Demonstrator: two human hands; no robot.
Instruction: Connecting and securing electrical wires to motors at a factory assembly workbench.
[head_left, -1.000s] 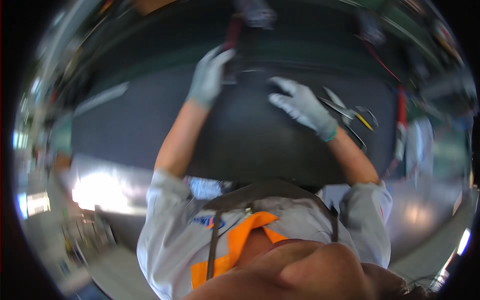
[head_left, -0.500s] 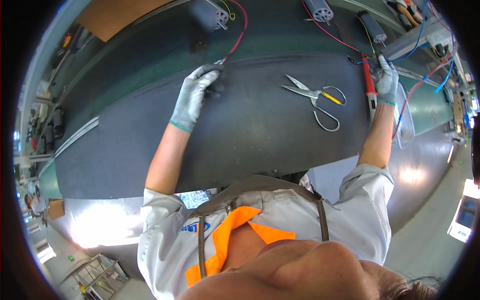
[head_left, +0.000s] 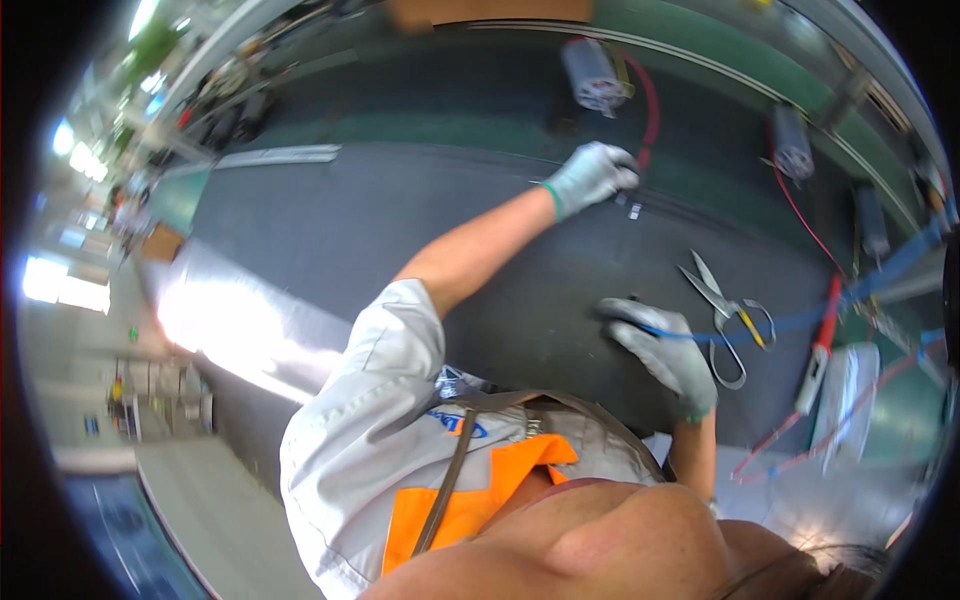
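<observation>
Right now my left hand (head_left: 592, 176) is closed tight on the end of the red wire (head_left: 650, 110) at about one o'clock on the dark table (head_left: 330, 230). My right hand (head_left: 665, 350) is shut around the blue wire (head_left: 790, 322) at four o'clock, just beside the scissors (head_left: 725, 310). I think it is best to hold both wires firm, pull slowly, and keep them off the blades.

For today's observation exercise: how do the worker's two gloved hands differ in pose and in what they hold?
The left hand reaches far out at the red wire, arm nearly straight. The right hand stays close to the body, holding a blue wire beside the scissors. Both wear grey gloves over the dark mat.
</observation>
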